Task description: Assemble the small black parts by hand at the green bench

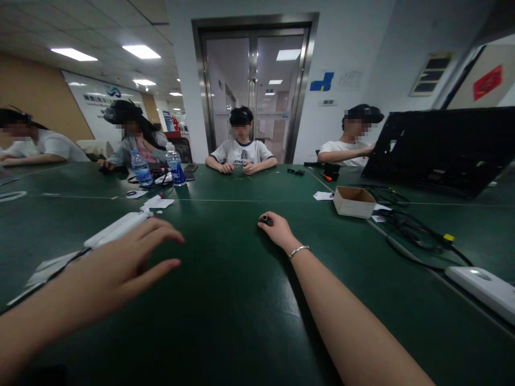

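Observation:
My right hand (277,230), with a silver bracelet (299,250) at its wrist, rests far out on the green table (225,300). Its thumb and fingers close round a small black cylinder (264,219) with a pale ring at its end; the exact kind is too small to make out. My left hand (137,257) hovers over the table at left, thumb and fingers apart, holding nothing. Just beyond it lies a white power strip (116,229), partly hidden by the hand.
Two water bottles (175,166) stand at the far left. An open cardboard box (354,202), black cables (418,230), a white power strip (483,292) and a large black screen (438,150) are at right. Several people wearing headsets sit around the table.

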`<move>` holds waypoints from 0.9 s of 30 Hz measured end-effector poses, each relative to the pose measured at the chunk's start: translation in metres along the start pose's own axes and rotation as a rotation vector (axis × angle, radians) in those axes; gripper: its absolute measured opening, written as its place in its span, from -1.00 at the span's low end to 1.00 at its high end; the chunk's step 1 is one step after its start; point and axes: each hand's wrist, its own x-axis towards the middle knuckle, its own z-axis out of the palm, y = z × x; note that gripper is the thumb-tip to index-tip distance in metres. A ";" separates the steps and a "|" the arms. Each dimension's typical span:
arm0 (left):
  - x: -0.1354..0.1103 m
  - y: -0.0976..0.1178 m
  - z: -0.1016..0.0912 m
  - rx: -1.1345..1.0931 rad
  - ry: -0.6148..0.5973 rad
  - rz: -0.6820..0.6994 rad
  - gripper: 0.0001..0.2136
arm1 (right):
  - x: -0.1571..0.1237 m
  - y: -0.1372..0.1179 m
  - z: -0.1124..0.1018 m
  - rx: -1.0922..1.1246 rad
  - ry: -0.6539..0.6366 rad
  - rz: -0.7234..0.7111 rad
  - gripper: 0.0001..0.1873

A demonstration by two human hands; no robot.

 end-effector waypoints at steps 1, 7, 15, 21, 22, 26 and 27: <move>0.023 0.011 0.008 -0.006 -0.082 0.083 -0.62 | -0.001 0.000 0.000 0.003 0.002 -0.017 -0.83; 0.160 0.062 0.109 -0.005 -0.049 0.309 -0.60 | 0.002 -0.002 0.002 -0.023 0.031 -0.139 -0.86; 0.206 0.046 0.190 -0.567 0.005 0.052 -0.71 | 0.005 0.002 0.002 -0.075 0.081 -0.073 -0.94; 0.212 0.029 0.201 -0.946 -0.011 0.019 -0.76 | 0.010 0.010 0.010 0.267 0.047 0.036 -0.77; 0.213 0.030 0.201 -0.978 -0.016 -0.001 -0.77 | 0.011 0.010 0.010 0.270 0.050 0.032 -0.74; 0.213 0.036 0.196 -1.110 0.011 -0.074 -0.85 | 0.011 0.009 0.005 0.126 0.070 -0.009 -0.58; 0.213 0.037 0.195 -1.139 0.025 -0.093 -0.88 | 0.011 0.008 0.004 0.094 0.067 -0.021 -0.54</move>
